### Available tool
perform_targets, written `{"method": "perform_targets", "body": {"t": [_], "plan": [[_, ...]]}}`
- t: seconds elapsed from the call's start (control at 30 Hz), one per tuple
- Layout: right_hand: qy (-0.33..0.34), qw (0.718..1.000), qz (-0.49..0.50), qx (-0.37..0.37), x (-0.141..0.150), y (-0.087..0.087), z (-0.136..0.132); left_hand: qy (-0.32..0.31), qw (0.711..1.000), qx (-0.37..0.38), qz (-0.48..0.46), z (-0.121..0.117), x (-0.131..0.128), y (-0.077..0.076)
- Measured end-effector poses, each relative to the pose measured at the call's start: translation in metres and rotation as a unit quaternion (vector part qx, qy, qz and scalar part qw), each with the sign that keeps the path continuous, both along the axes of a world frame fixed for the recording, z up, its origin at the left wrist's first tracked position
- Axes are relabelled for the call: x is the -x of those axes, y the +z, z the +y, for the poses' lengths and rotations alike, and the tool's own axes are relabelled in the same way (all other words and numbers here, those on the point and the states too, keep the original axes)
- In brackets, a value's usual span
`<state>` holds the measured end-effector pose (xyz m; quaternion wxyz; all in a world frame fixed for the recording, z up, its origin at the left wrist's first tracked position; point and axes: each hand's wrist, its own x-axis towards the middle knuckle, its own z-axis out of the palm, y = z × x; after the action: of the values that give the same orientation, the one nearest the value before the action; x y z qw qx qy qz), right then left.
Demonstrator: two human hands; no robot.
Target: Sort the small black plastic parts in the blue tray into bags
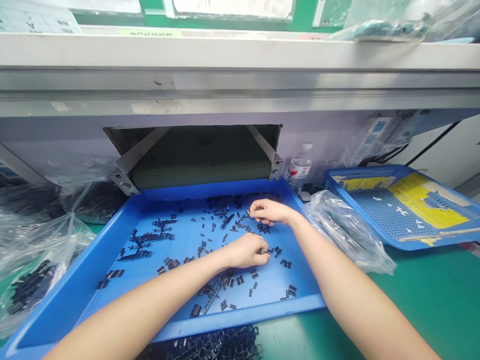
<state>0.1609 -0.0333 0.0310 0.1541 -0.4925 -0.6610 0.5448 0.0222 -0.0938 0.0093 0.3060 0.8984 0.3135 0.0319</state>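
Observation:
Both my hands are inside a large blue tray (240,320) strewn with small black plastic parts (240,281). My left hand (248,251) is low over the middle right of the tray, its fingers curled together. Something small and dark shows at those fingertips, too small to make out. Farther back and slightly right, my right hand (270,212) has thumb and fingers pinched, with a small black plastic part at the tips. Loose pieces lie around both hands. Longer black branched frames (150,237) rest in the tray's left part.
Behind the tray, a conveyor belt end (202,170) sits in an opening. A water bottle (300,167), clear plastic bag (347,232) and blue perforated basket (397,220) are at right. Bagged black parts (32,285) lie left; a black heap (217,345) lies in front.

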Motion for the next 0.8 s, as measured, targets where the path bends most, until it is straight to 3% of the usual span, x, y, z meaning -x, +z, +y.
{"method": "perform_targets", "body": {"t": [0.3, 0.5, 0.8], "plan": [[0.005, 1.0, -0.015, 0.0, 0.002, 0.001, -0.002, -0.112, 0.985, -0.07, 0.112, -0.01, -0.002, 0.004], [0.006, 1.0, -0.017, -0.003, 0.002, 0.001, -0.002, -0.105, 0.975, -0.117, 0.157, -0.002, 0.004, 0.016], [0.008, 1.0, -0.025, -0.001, 0.002, 0.003, -0.003, -0.104, 0.958, -0.166, 0.208, -0.004, 0.005, 0.017]]}}
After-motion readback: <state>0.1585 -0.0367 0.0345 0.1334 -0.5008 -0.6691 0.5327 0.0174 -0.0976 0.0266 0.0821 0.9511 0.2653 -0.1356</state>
